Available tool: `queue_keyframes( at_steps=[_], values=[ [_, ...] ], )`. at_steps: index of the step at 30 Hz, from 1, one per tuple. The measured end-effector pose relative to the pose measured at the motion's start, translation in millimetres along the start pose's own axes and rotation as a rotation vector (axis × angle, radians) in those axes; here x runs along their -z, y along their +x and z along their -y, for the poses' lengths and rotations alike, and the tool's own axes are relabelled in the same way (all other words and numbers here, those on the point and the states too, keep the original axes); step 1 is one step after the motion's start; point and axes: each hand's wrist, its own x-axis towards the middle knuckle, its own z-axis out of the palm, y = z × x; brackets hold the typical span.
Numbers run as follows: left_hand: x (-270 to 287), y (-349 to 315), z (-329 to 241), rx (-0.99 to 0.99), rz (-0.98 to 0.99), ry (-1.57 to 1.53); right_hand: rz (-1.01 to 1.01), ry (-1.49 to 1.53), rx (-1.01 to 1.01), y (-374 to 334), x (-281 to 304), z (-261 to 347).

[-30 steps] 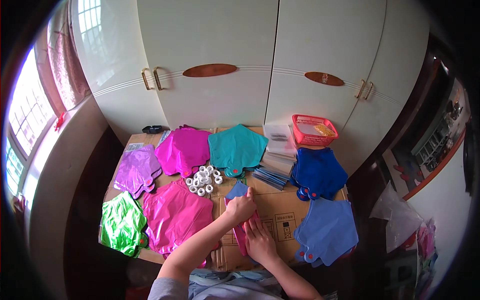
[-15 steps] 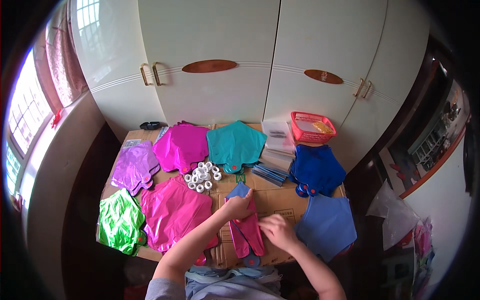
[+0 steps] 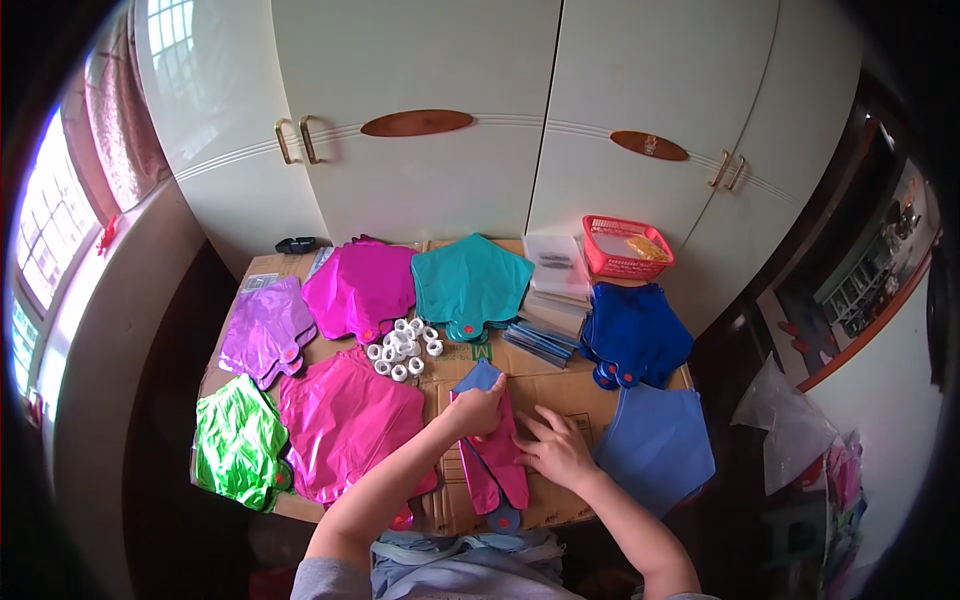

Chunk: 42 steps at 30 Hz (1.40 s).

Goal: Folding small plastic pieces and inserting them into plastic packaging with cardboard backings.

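Note:
A narrow folded piece [image 3: 484, 482], shiny pink with blue showing at its top, along a slanting gap and at its rounded bottom tab, lies at the middle front of the cardboard. Across its upper part rests my left hand [image 3: 479, 410], fingers curled and pressed onto it, one digit pointing up toward the blue tip. My right hand [image 3: 557, 452] is open, fingers spread, with its fingertips at the fold's right edge. Just left of the fold lies a large pink foil stack [image 3: 350, 425]; to the right of my right hand is a light blue stack [image 3: 660, 445].
Cardboard [image 3: 560, 385] covers the table. White rings [image 3: 402, 345] lie in a heap beyond my left hand. Green [image 3: 238, 440], lilac [image 3: 262, 325], magenta [image 3: 362, 285], teal [image 3: 470, 280] and dark blue [image 3: 637, 335] stacks surround the work spot. A red basket [image 3: 625, 265] stands at the back right.
My right hand's fingers have spread apart from a more bunched pose, staying near the fold's right edge. My left hand keeps its place on the folded piece. The view has shifted slightly.

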Motion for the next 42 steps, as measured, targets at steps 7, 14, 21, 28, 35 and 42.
queue_keyframes(
  at_steps=[7,14,21,28,35,42],
  values=[
    [4,-3,-5,0.018,0.022,-0.062,0.079,0.054,0.044,-38,9,21],
    [-4,-5,-1,-0.018,-0.053,-0.059,0.087,0.277,0.114,-48,15,34],
    [-4,-9,1,-0.077,-0.139,-0.092,-0.052,0.264,-0.169,-27,-1,69],
    [-10,-30,9,-0.299,-0.371,0.018,-0.121,-0.062,-0.148,-21,-38,90],
    [-10,-63,28,-0.247,-0.616,0.007,-0.148,-0.009,-0.152,-19,-33,93],
    [-7,-71,20,-0.002,-0.593,-0.409,-0.156,0.053,-0.138,-20,-35,89]
  ],
)
